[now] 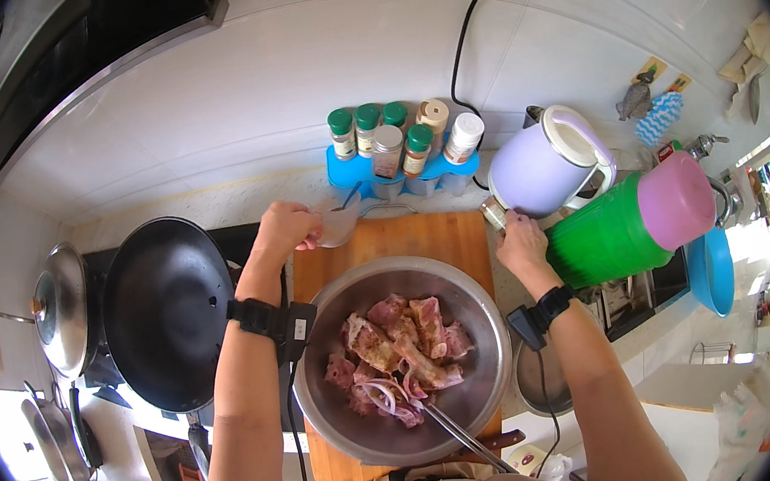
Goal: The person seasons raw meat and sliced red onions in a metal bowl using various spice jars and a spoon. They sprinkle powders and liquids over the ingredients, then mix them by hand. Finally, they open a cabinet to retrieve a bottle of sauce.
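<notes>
My left hand (pixel 289 227) grips a small translucent plastic seasoning box (pixel 339 227) with a dark spoon in it, above the far left of a wooden cutting board (pixel 419 231). On the other side, the fingers of my right hand (pixel 524 242) close on a small spice jar (pixel 494 214) by the kettle; part of the grip is hidden. Between my forearms a large steel bowl (pixel 489 342) stands on the board. Raw meat pieces (pixel 404 342) with brownish seasoning and sliced red onion (pixel 390 395) lie inside. Metal tongs (pixel 466 438) lean over the bowl's near rim.
Behind the board, a blue seasoning rack (pixel 352 168) carries several spice bottles (pixel 386 147). A lilac electric kettle (pixel 533 163) and a green thermos (pixel 598 234) stand right. Left is a black wok (pixel 169 315). A knife handle (pixel 504 439) shows below the bowl.
</notes>
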`<state>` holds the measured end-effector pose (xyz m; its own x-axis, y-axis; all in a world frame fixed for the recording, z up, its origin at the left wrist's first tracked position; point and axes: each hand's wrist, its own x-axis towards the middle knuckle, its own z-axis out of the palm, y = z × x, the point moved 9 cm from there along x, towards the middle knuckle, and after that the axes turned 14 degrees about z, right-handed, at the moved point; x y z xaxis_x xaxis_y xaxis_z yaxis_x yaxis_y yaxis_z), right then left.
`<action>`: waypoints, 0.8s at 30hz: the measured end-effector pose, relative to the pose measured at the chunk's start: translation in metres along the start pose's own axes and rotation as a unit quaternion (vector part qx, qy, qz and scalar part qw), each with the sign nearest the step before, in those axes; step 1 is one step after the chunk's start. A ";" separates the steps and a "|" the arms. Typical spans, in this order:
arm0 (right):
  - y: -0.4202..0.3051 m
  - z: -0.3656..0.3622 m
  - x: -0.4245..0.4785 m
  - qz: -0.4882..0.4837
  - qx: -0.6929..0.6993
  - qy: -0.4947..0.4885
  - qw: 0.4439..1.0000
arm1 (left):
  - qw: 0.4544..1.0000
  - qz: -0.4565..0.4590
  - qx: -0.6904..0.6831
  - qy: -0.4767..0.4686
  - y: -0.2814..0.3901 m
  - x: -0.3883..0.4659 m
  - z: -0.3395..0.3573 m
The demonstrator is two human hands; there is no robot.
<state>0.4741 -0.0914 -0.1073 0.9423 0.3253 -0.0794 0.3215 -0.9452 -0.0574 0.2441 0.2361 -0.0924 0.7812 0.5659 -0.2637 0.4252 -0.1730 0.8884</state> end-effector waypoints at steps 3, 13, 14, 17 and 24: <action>0.003 0.004 0.002 0.005 -0.004 0.001 1.000 | 1.000 0.019 -0.005 0.008 -0.004 0.005 0.005; 0.002 0.008 0.005 0.006 -0.015 -0.017 1.000 | 0.983 0.043 -0.166 -0.058 -0.052 0.038 0.046; 0.002 0.010 0.006 0.008 -0.016 -0.020 1.000 | 0.982 0.054 -0.170 -0.064 -0.054 0.042 0.047; 0.007 0.023 0.012 0.026 -0.023 -0.020 0.999 | 0.980 0.074 -0.171 -0.075 -0.049 0.048 0.048; 0.004 0.009 0.005 -0.001 0.001 0.025 1.000 | 0.981 0.114 -0.138 -0.069 -0.041 0.055 0.057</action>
<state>0.4792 -0.0929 -0.1173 0.9453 0.3247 -0.0298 0.3226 -0.9446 -0.0605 0.2958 0.2281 -0.1653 0.9042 0.4200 -0.0771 0.1064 -0.0467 0.9932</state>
